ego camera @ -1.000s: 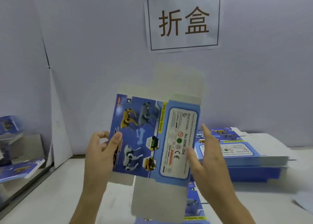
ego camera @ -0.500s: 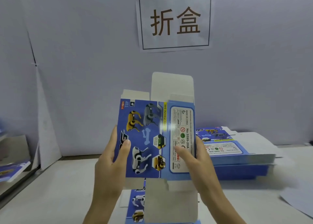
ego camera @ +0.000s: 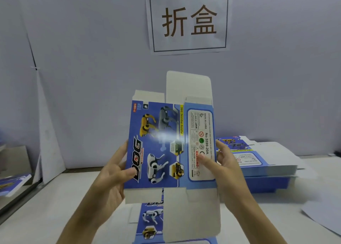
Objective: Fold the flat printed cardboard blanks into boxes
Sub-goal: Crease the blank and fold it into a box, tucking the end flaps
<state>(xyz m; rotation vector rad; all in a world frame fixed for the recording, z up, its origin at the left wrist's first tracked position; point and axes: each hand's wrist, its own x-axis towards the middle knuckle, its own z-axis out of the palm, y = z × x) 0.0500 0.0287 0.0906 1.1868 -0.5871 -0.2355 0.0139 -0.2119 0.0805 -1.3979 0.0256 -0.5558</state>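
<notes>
I hold a blue printed cardboard blank (ego camera: pixel 162 144) upright in front of me, with toy dogs on its wide panel and a white label on the narrow right panel. Plain white flaps stick out at its top and bottom. My left hand (ego camera: pixel 112 171) grips the left edge, thumb on the printed face. My right hand (ego camera: pixel 221 166) grips the right edge, thumb pressed on the label panel. Another flat blank (ego camera: pixel 149 223) lies on the table below. A stack of flat blanks (ego camera: pixel 258 162) sits to the right.
A paper sign (ego camera: pixel 189 19) with two large characters hangs on the grey wall behind. More blue printed cardboard (ego camera: pixel 13 183) lies at the far left by a lower ledge. A white sheet (ego camera: pixel 324 218) lies on the table at the right edge.
The blank has turned from tilted to upright and squared toward me. My left hand slid to its left edge, and my right thumb came onto the label panel.
</notes>
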